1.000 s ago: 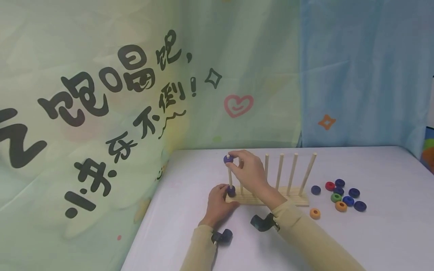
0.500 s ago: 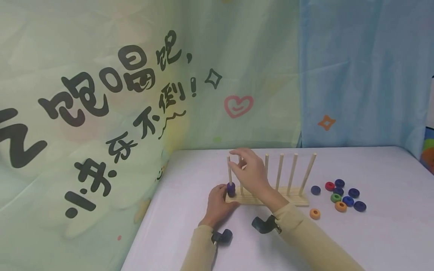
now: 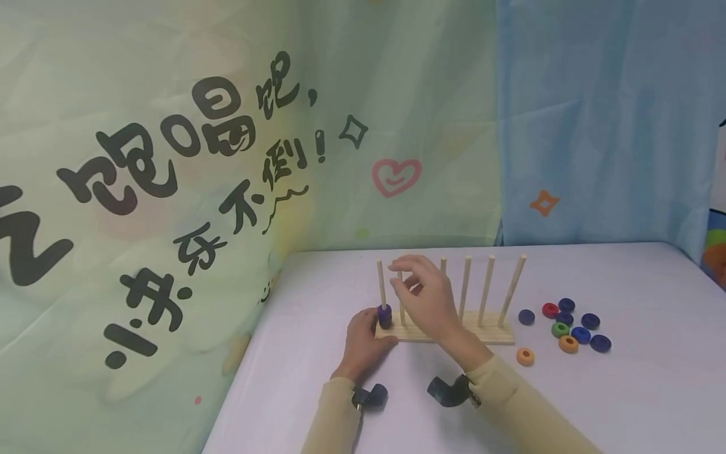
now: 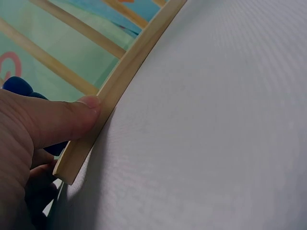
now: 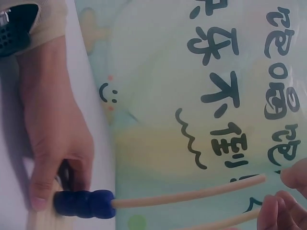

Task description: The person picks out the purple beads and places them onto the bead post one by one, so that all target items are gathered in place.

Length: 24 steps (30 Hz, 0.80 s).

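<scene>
My left hand [image 3: 365, 343] grips the left end of a wooden base [image 3: 488, 335] with a row of upright pegs. In the left wrist view its thumb [image 4: 79, 117] presses on the base's edge. On the leftmost peg [image 3: 382, 284], a stack of dark blue-purple beads [image 3: 384, 316] sits at the bottom, right beside the left fingers; the right wrist view shows these beads [image 5: 84, 203] pressed together. Holding nothing, my right hand [image 3: 428, 296] hovers by the tops of the left pegs, fingers loosely bent and thumb apart from them. It partly hides the pegs behind it.
Right of the base lie several loose beads: a red bead [image 3: 549, 309], a green bead [image 3: 560, 330], an orange bead [image 3: 568, 343], another orange bead [image 3: 525, 356] nearer the front, and several blue ones, including a blue bead [image 3: 600, 343]. Printed curtains hang behind the white table [image 3: 641, 403].
A purple bead at the leftmost peg's top has dropped down onto the bead below. The right hand let go of it and drew slightly right. The left hand kept its grip.
</scene>
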Tool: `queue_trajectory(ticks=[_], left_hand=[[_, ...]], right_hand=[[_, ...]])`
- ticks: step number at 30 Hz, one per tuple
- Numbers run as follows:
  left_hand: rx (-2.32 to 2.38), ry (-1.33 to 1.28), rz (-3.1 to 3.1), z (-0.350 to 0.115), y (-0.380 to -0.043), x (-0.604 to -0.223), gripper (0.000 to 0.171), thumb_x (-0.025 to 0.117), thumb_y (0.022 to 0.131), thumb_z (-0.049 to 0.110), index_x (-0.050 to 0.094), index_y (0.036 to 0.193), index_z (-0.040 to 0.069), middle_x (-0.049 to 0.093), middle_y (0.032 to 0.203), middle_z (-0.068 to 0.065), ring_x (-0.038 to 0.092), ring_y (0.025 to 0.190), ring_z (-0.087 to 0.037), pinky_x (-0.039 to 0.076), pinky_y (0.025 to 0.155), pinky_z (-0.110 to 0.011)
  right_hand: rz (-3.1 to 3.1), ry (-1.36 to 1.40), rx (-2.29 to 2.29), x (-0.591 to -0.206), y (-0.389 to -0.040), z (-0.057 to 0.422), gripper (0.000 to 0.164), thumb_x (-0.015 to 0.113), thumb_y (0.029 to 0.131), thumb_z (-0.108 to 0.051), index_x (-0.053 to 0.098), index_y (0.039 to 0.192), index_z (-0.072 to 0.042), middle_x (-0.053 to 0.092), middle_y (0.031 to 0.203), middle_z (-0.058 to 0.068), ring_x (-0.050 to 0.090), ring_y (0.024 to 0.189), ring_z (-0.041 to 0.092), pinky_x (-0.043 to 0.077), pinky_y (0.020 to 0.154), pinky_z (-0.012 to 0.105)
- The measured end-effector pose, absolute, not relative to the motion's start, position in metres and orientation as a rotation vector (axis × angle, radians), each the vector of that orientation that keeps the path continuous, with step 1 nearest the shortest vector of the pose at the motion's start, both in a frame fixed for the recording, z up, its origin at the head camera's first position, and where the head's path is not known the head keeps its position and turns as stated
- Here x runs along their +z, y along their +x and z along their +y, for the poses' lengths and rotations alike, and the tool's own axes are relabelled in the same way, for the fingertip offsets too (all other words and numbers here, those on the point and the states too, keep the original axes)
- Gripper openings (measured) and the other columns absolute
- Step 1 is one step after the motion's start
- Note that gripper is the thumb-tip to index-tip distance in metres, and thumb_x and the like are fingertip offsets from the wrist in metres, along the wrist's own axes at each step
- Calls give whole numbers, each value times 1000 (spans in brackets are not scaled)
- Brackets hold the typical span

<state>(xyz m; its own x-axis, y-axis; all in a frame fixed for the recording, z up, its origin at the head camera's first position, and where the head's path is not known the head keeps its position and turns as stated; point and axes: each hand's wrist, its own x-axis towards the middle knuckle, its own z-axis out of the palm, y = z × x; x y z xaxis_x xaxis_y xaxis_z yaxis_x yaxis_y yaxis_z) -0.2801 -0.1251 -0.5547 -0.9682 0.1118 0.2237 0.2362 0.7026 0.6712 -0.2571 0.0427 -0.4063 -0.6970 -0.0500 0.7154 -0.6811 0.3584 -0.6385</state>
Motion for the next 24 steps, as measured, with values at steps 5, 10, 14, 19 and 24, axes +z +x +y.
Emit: queue_trajectory(ticks=[5, 10, 14, 19, 24], left_hand=[[-1145, -289, -2746, -124, -279, -554, 66, 83, 73, 30, 60, 131, 9, 59, 131, -14, 48, 128, -32, 32, 112, -49], [-1137, -277, -2744, -125, -279, -553, 67, 82, 73, 30, 59, 132, 9, 59, 131, -14, 48, 127, -33, 33, 112, -50], [-1133, -274, -2741, -125, -279, -553, 68, 83, 73, 31, 59, 133, 9, 58, 131, -15, 48, 128, -33, 33, 112, -50], [-1141, -286, -2737, -125, -279, -554, 69, 82, 73, 31, 58, 133, 8, 58, 131, -15, 48, 127, -34, 32, 112, -50], [-1138, -286, -2740, -125, -279, -555, 67, 82, 73, 31, 59, 132, 8, 58, 131, -14, 48, 127, -32, 32, 112, -48]], right_hand=[[-2013, 596, 1368, -419, -249, 49, 23, 73, 80, 1, 71, 102, -8, 67, 109, 5, 64, 68, 13, 56, 57, 26], [-2029, 512, 1426, -437, -244, 56, 24, 74, 79, 3, 71, 101, -7, 68, 109, 4, 63, 69, 14, 56, 58, 25], [-2056, 460, 1441, -453, -239, 61, 24, 73, 79, 4, 71, 100, -7, 68, 109, 5, 63, 68, 13, 56, 59, 25], [-2117, 368, 1431, -477, -234, 73, 23, 74, 78, 6, 71, 98, -7, 70, 104, 2, 63, 67, 12, 56, 63, 22], [-2205, 289, 1420, -497, -228, 85, 22, 74, 79, 3, 71, 98, -7, 70, 102, 2, 61, 67, 10, 56, 65, 23]])
